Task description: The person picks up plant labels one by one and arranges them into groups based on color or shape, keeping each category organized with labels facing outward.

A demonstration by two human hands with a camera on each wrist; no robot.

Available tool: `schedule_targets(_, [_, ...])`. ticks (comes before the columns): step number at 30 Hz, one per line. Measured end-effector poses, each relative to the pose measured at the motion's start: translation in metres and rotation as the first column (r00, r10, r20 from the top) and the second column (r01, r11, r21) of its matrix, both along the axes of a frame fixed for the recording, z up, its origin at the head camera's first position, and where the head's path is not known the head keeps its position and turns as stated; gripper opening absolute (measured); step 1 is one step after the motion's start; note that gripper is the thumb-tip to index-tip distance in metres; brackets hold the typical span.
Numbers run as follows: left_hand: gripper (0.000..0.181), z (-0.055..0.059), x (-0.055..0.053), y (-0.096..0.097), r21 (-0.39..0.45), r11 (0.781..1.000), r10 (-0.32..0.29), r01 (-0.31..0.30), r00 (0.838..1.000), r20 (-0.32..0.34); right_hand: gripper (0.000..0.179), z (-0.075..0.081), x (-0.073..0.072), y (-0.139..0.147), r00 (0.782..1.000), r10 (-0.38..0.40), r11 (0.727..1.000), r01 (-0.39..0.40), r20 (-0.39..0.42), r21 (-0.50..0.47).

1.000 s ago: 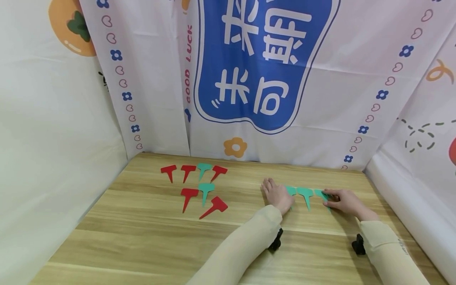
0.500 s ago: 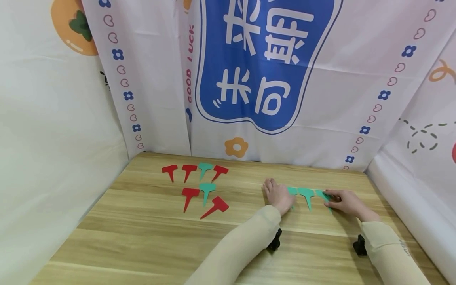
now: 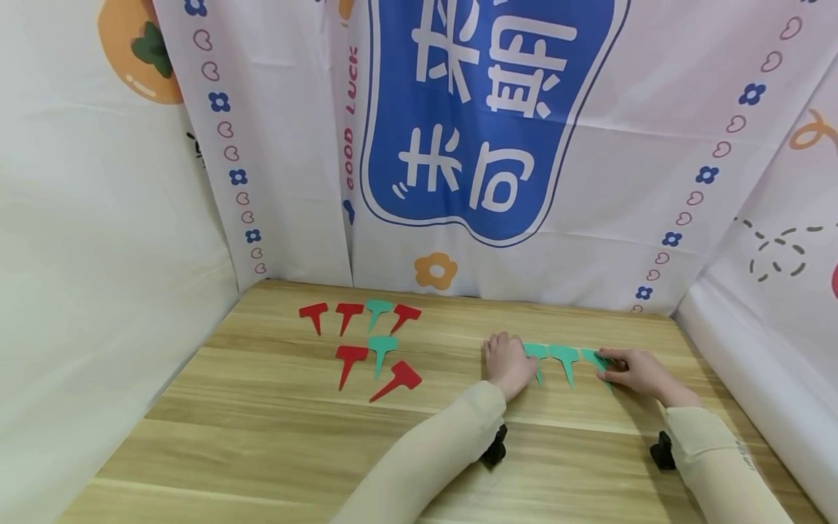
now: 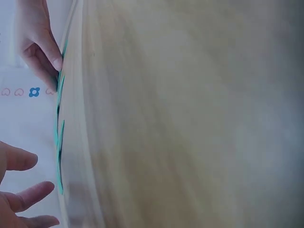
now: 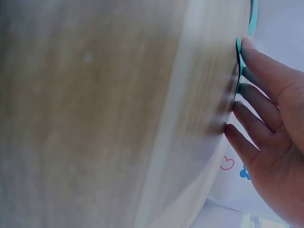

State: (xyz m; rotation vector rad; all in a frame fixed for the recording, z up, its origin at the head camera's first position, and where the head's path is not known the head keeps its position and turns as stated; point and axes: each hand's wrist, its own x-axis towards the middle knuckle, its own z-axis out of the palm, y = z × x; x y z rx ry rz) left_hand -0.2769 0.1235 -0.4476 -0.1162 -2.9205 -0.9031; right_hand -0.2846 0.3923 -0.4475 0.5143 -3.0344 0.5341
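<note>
On the right of the table, three green T-shaped plant labels lie in a row in the head view. My right hand [image 3: 638,372] pinches the rightmost green plant label [image 3: 592,356] between thumb and fingers, its stem pointing toward me. Beside it lies the middle green plant label [image 3: 564,355]. My left hand [image 3: 509,365] is at the row's left end, next to the left green plant label [image 3: 537,352] and partly over it. In the left wrist view, the left hand's fingers [image 4: 35,191] are spread and apart from the labels.
Left of the hands, several red plant labels [image 3: 351,354] and two green plant labels [image 3: 382,346] lie scattered on the wooden table [image 3: 262,437]. A printed cloth [image 3: 294,145] hangs behind the table, and white cloth [image 3: 753,335] borders its right side.
My left hand has lifted and drawn slightly left, showing more of the left green label. My right hand stays on the rightmost label.
</note>
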Motion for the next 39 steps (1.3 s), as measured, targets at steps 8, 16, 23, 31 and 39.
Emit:
schedule_targets(8, [0.036, 0.003, 0.005, -0.01, 0.035, 0.997, -0.063, 0.063, 0.998, 0.004, 0.055, 0.001, 0.001, -0.002, 1.0, -0.007, 1.0, 0.007, 0.01, 0.001])
schedule_targets(16, [0.048, 0.011, 0.012, -0.026, 0.017, 0.994, -0.112, 0.112, 0.994, -0.002, 0.056, 0.002, 0.001, -0.003, 1.0, -0.002, 1.0, 0.002, 0.015, 0.01])
schedule_targets(23, [0.05, 0.015, 0.018, -0.044, 0.012, 0.98, -0.196, 0.197, 0.98, -0.036, 0.055, 0.002, 0.001, -0.003, 1.0, -0.006, 1.0, 0.006, 0.017, 0.018])
schedule_targets(31, [0.049, 0.018, 0.025, -0.071, -0.023, 0.971, -0.239, 0.238, 0.967, -0.09, 0.054, 0.001, 0.001, -0.001, 1.0, 0.012, 1.0, -0.012, 0.0, 0.014])
schedule_targets(39, [0.046, 0.02, 0.031, -0.097, -0.002, 0.969, -0.246, 0.248, 0.962, -0.121, 0.054, 0.0, 0.0, 0.0, 1.0, 0.023, 1.0, -0.023, -0.001, 0.018])
